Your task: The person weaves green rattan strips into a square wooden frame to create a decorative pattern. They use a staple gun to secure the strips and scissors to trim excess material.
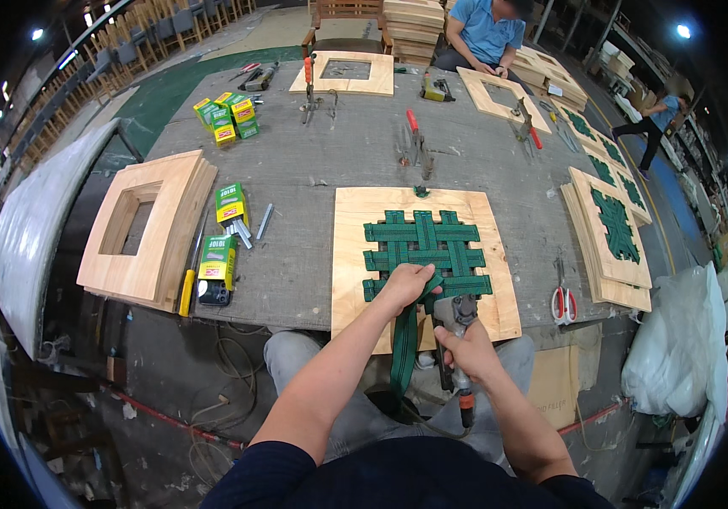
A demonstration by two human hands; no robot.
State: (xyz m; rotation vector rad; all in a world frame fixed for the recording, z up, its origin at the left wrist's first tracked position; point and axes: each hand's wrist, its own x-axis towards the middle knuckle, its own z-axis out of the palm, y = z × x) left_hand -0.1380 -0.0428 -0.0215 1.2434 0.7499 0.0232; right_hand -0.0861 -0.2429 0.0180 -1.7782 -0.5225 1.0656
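In front of me lies a square plywood panel (pixel 348 254), with green webbing straps (pixel 423 237) woven in a lattice over its middle. My left hand (pixel 404 287) is closed on a green webbing strap (pixel 404 348) near the lattice's front edge; the strap's loose length hangs over the panel's near edge toward my lap. My right hand (pixel 471 348) grips an air staple gun (pixel 455 311), its head close to the front of the lattice, just right of my left hand. An orange-and-black hose fitting (pixel 466 407) is at the lower end of the gun.
Stacked wooden frames (pixel 118 271) stand left, beside staple boxes (pixel 231 204) and a yellow-handled tool (pixel 186 293). Red-handled scissors (pixel 563 305) and webbed panels (pixel 614 225) lie right. Pliers (pixel 415 136) are beyond my panel. A co-worker (pixel 487 34) sits across the table.
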